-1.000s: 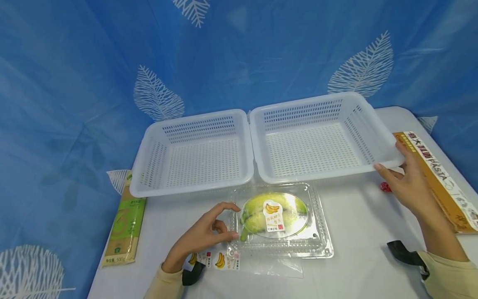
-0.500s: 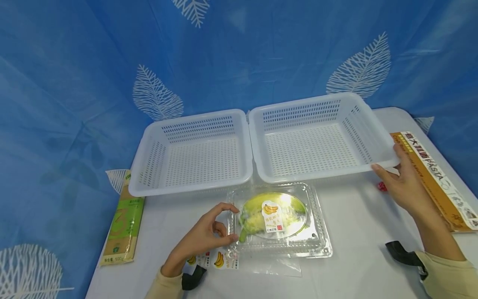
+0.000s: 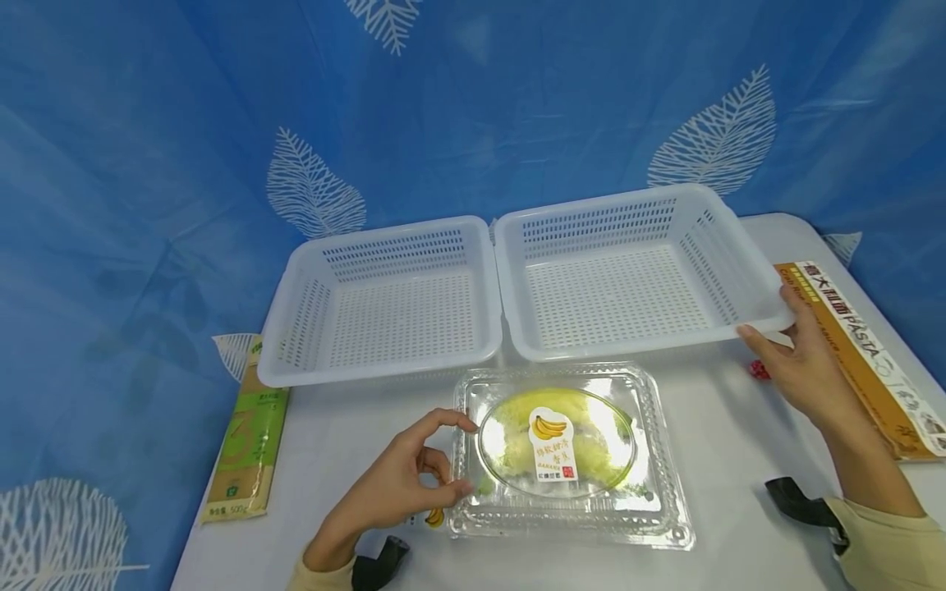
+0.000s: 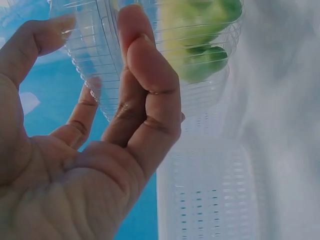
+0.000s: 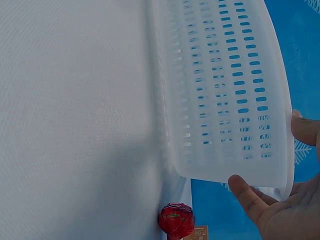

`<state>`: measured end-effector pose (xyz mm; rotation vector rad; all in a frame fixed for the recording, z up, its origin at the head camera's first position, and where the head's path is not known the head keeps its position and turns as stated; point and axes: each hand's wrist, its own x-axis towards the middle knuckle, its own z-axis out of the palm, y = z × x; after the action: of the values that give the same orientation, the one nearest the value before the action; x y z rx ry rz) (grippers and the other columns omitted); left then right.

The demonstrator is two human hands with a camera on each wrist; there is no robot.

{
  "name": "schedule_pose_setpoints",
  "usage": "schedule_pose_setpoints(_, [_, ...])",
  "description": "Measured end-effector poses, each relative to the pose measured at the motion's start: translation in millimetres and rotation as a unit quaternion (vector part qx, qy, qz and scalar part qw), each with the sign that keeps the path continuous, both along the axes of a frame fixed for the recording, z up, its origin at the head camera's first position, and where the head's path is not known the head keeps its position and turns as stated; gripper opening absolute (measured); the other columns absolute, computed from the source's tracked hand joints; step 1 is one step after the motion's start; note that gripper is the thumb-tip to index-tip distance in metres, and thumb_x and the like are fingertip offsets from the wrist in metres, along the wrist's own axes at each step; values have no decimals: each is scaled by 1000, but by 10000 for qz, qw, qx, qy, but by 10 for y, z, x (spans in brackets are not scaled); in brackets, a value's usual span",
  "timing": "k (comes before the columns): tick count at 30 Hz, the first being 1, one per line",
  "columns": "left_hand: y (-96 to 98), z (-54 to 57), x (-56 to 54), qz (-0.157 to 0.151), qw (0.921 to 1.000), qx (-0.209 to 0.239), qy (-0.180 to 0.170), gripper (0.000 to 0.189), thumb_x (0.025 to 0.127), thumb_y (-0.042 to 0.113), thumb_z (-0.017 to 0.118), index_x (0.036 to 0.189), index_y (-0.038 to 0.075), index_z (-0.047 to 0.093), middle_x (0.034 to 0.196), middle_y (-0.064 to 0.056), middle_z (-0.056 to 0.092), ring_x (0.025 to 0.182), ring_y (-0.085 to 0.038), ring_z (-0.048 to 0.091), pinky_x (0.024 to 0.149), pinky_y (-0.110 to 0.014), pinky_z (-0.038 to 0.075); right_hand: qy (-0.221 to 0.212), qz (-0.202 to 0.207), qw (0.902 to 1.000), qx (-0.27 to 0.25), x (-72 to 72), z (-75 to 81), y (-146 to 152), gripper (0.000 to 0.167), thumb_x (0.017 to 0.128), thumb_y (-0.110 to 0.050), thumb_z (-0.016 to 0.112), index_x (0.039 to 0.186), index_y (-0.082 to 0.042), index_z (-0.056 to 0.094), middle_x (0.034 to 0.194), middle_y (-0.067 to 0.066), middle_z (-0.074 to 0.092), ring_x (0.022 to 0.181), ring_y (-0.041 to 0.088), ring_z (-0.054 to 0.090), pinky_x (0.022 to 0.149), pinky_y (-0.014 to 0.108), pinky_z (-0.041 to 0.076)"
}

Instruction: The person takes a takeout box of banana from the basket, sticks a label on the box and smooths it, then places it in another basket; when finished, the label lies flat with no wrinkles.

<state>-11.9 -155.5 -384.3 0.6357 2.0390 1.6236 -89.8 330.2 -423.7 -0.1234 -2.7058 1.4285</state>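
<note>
A clear plastic clamshell box (image 3: 661, 484) of yellow-green bananas (image 4: 202, 60), with a banana-picture label on its lid, is in front of the baskets. My left hand (image 3: 399, 480) grips the box by its left edge, thumb at the near side and fingers curled at the far side. My right hand (image 3: 809, 373) holds the near right corner of the right white basket (image 3: 613, 349), its thumb on the outer wall and fingers by the rim, as the right wrist view shows. To the left stands a second white basket (image 3: 384, 373). Nothing lies in either basket.
Left of the baskets lies a green-and-tan 500 g packet (image 3: 244, 443). On the right is a brown-and-white pasta box (image 3: 872, 353). A small red wrapped ball (image 5: 176, 220), perhaps a lollipop, sits near the right basket's corner. A banana-printed sheet (image 3: 434, 517) shows partly below the box.
The clamshell box has come up toward the camera, its right side swinging nearer, and covers more of the printed sheet. My left hand moved slightly with it; my right hand stays on the basket corner.
</note>
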Motion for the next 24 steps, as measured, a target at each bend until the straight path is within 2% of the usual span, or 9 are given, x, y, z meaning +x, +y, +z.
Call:
schedule_pose_setpoints(1, [0,22,0,3,10000,-15,-12,54,88,10,73,134,18,48,76,-12,63,55,-6,57,58,-28,50,23,10,10000,-12,-6,0,1,84,100,-19,56,157,-32,-4,159,22,16,132,48,39,86,16,44])
schedule_pose_setpoints(6, [8,165,-24,35,9998,-78,185,56,86,8,74,135,18,49,81,-13,63,56,-7,57,62,-31,52,105,10,9999,-19,-24,0,7,83,100,-20,56,158,-31,-2,158,21,18,132,38,37,80,4,42])
schedule_pose_setpoints(7, [13,198,-32,41,9997,-93,243,56,86,8,74,136,18,49,75,-15,61,56,-7,57,62,-31,53,110,21,9999,-48,-20,-2,11,83,100,-19,56,158,-30,-2,158,21,18,133,39,36,81,5,43])
schedule_pose_setpoints(13, [17,363,-111,-9,9992,-98,390,58,87,7,73,138,18,49,70,-12,60,57,-10,59,60,-30,52,195,22,9997,-123,3,-32,27,82,100,-16,56,158,-29,0,157,22,20,131,29,39,77,1,41])
schedule_pose_setpoints(17, [12,419,-179,-45,9984,-181,540,58,88,8,73,139,18,48,67,-9,62,58,-13,62,65,-32,53,159,3,9998,-148,-1,-38,31,83,100,-17,57,158,-27,-2,157,24,18,128,25,40,72,-1,40])
schedule_pose_setpoints(24, [47,528,-341,-164,9970,-264,713,59,88,8,72,140,19,48,68,-8,62,59,-15,62,62,-30,50,39,-61,9998,-172,-30,-23,47,84,99,-19,58,158,-24,-2,157,24,18,122,14,38,73,-1,37])
